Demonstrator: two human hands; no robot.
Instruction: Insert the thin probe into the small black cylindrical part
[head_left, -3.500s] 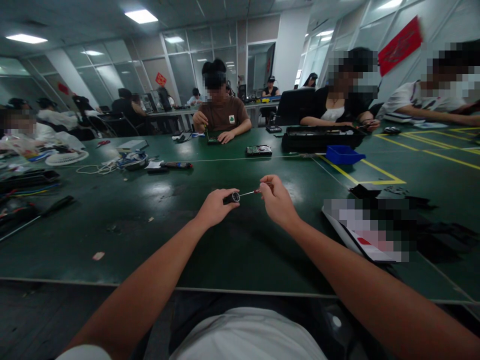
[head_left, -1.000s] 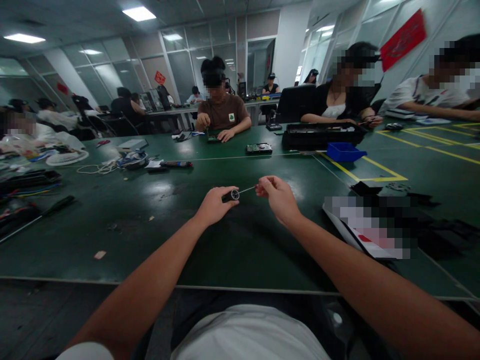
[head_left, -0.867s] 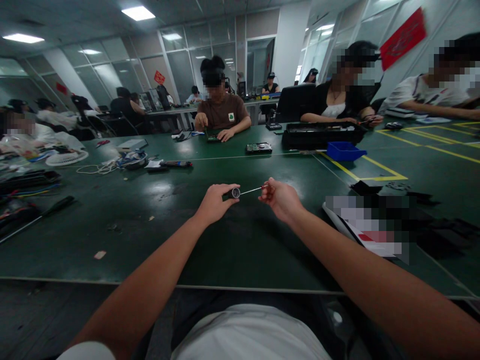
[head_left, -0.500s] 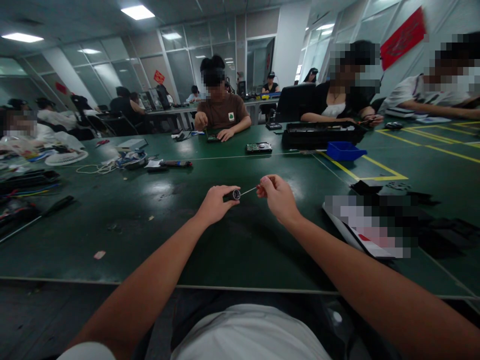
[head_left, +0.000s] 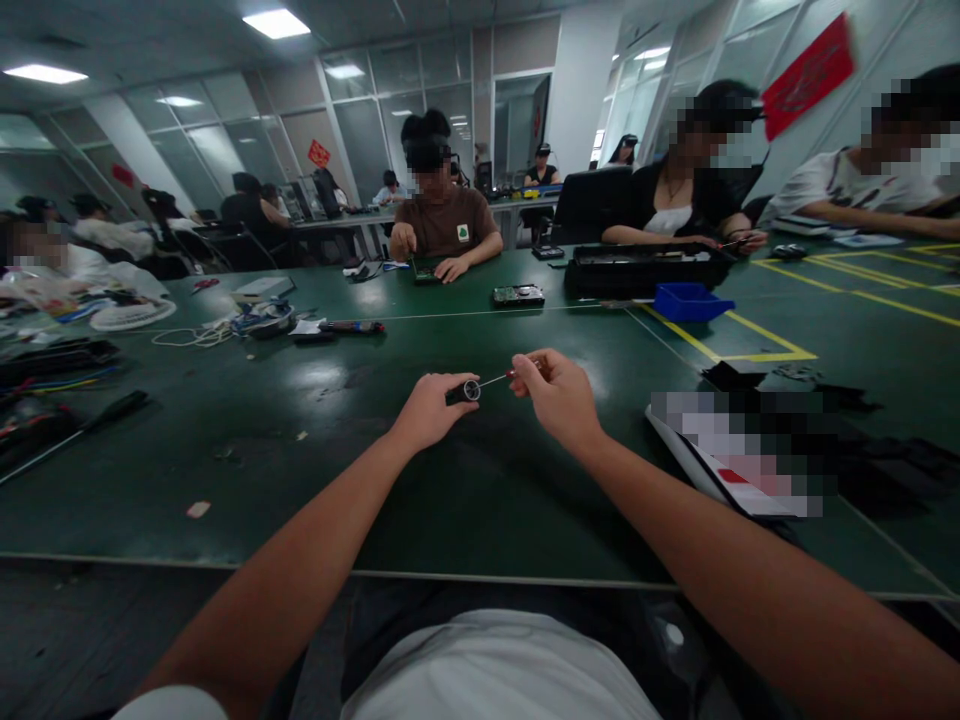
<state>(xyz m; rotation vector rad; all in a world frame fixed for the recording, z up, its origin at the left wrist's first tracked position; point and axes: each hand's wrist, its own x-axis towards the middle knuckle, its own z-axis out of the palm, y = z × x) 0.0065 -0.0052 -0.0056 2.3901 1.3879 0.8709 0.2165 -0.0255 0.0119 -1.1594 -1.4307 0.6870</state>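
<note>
Grips a black cylinder (head_left: pixel 470 391) in the left hand (head_left: pixel 430 410) and a red-handled screwdriver (head_left: pixel 512 374) in the right hand (head_left: pixel 559 400) (shaft (head_left: pixel 493 380) toward the cylinder), above the counter (head_left: pixel 487 515).

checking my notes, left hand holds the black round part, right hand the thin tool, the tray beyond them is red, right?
In the head view, the tray is blue, not red; the left hand holds the black round part, the right hand the thin tool.

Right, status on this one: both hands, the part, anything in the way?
Left grip on round black part. Right grip on screwdriver, shaft toward part, contact unclear. Blue tray beyond, off right, not in the way.
</note>
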